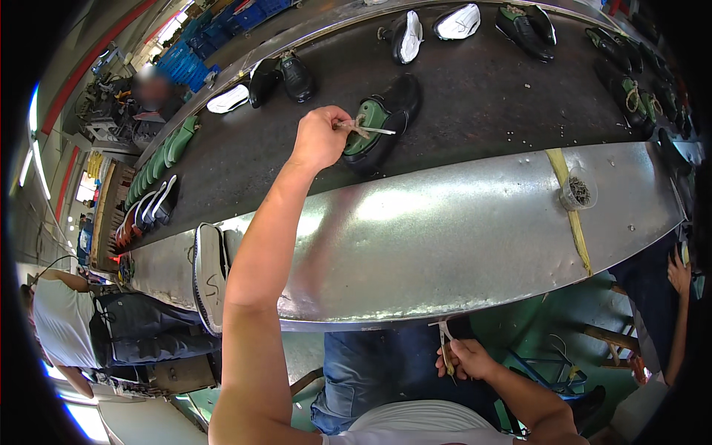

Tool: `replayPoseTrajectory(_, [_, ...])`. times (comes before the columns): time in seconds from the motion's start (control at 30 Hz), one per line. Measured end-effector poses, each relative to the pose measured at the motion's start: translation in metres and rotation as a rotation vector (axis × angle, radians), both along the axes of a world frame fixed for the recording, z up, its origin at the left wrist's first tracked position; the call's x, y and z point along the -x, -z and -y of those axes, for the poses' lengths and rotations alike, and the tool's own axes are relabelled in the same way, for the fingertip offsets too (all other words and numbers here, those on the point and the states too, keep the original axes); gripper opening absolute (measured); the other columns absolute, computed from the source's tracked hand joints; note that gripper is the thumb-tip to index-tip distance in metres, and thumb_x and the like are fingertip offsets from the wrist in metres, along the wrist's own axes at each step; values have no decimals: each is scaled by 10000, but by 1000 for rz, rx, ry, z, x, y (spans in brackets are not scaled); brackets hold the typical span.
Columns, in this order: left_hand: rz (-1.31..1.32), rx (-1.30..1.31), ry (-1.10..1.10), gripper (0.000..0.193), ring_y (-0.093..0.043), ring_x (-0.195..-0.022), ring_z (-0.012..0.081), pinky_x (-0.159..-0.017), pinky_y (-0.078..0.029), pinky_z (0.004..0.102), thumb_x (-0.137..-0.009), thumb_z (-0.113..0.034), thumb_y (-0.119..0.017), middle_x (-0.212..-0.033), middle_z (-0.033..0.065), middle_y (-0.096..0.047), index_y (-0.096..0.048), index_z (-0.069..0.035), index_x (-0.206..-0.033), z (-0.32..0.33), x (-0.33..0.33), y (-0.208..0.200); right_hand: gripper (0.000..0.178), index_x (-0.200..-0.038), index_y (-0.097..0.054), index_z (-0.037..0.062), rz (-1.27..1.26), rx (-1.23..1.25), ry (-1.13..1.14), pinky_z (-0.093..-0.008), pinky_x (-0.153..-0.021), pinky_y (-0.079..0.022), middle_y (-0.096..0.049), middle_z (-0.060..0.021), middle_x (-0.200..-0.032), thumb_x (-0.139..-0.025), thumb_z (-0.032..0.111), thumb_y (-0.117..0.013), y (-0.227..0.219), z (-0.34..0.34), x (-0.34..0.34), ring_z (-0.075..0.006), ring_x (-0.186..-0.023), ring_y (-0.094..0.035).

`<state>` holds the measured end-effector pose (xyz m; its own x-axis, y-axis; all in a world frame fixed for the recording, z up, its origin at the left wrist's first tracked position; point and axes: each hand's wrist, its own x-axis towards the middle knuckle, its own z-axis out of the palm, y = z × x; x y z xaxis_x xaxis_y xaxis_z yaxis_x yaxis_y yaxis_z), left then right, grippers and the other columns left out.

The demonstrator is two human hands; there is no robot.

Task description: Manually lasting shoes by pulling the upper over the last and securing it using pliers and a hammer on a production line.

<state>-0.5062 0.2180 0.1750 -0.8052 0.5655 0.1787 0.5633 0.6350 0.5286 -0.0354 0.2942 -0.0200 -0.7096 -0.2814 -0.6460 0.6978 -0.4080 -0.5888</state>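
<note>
My left hand [322, 137] stretches out over the dark bench, its fingers closed on a twisted cord loop [354, 127]. A thin pale rod [382, 131] sticks out beyond the loop; whether the fingers also grip it I cannot tell. The cord lies over a green shoe last [372, 115] inside a black shoe upper [404, 96]. Down by my lap, below the bench edge, my right hand [469, 360] is wrapped round the handle of a slim hand tool [443, 337] with a crosswise metal head. Its exact kind is unclear.
The near bench strip is bare sheet metal [415, 230]. On it stand a clear cup of small nails [577, 191] over a yellow strap [556, 163] and a pale sole-shaped piece [211, 274]. Black shoes [297, 78] and green lasts [174, 144] line the far side. People sit at both sides.
</note>
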Motion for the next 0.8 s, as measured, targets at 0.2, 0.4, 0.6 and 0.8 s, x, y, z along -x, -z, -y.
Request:
replayPoseTrajectory(0.2, [67,159,-45,196,-619,-617,135,-571,-489,302,-949,-186,-683,-741,72,-640,-608,-17,-1015,9,0,6,488,-1170,-557,-29,-16,24,11,-239,-465,-459,-696,-131,-979,-1100,363,-276,1,1,-2,-195,-815,-714])
replayPoseTrajectory(0.4, [538,-211,-13,180,-626,-622,110,-502,-467,212,-937,-73,-669,-810,60,-657,-608,6,-1087,53,13,-17,493,-1170,-554,-31,-24,38,18,-238,-464,-458,-698,-135,-976,-1100,369,-275,3,0,-5,-198,-816,-716])
replayPoseTrajectory(0.6, [172,-615,48,193,-678,-844,111,-785,-569,254,-906,78,-641,-942,84,-693,-634,68,-1099,38,20,-18,499,-1170,-553,-30,-18,51,21,-235,-463,-457,-701,-141,-975,-1100,381,-278,7,0,-7,-203,-818,-719])
replayPoseTrajectory(0.8, [161,-607,71,183,-679,-814,112,-759,-549,237,-915,53,-656,-890,79,-708,-636,65,-1097,-4,2,-3,502,-1173,-553,-29,-16,42,17,-238,-460,-462,-700,-142,-976,-1099,381,-274,5,0,-7,-206,-822,-719])
